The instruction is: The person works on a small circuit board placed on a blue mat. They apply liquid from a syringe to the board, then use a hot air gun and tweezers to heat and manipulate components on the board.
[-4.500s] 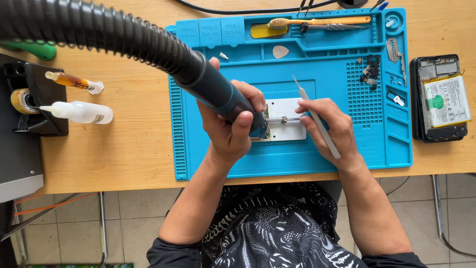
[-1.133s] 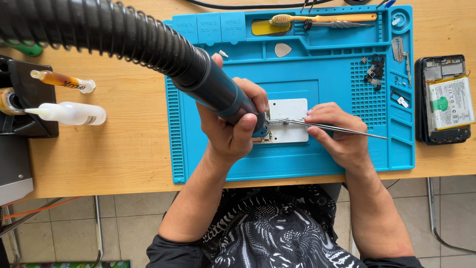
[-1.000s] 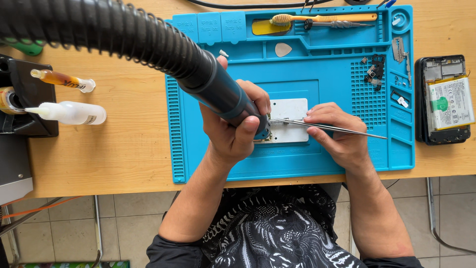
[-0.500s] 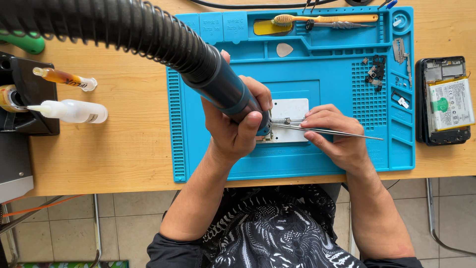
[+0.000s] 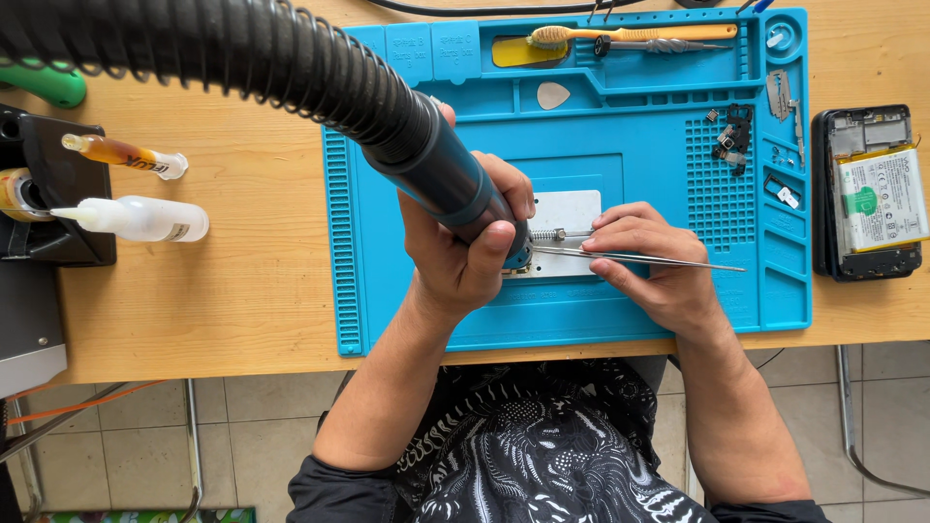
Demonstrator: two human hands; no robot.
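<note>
My left hand [image 5: 460, 257] grips the dark blue handle of a hot-air tool [image 5: 441, 179] with a ribbed black hose [image 5: 223, 48]; its nozzle points down at the left edge of a small white metal plate [image 5: 572, 218]. My right hand [image 5: 651, 266] pinches thin metal tweezers [image 5: 639, 258], whose tips reach left to a small part on the plate beside the nozzle. The plate rests in the middle of a blue repair mat [image 5: 678, 194]. The nozzle tip is hidden behind my left fingers.
An opened phone [image 5: 869, 194] lies right of the mat. A brush [image 5: 620, 34], a pick [image 5: 553, 94] and small parts [image 5: 736, 136] sit in the mat's upper trays. Two squeeze bottles [image 5: 136, 218] rest on a black holder [image 5: 53, 194] at left. The wooden table edge [image 5: 194, 363] is near me.
My right hand turned the tweezers from upright to lying flat, tips now at the plate's left part. The hot-air tool stays over the plate, shifted only slightly.
</note>
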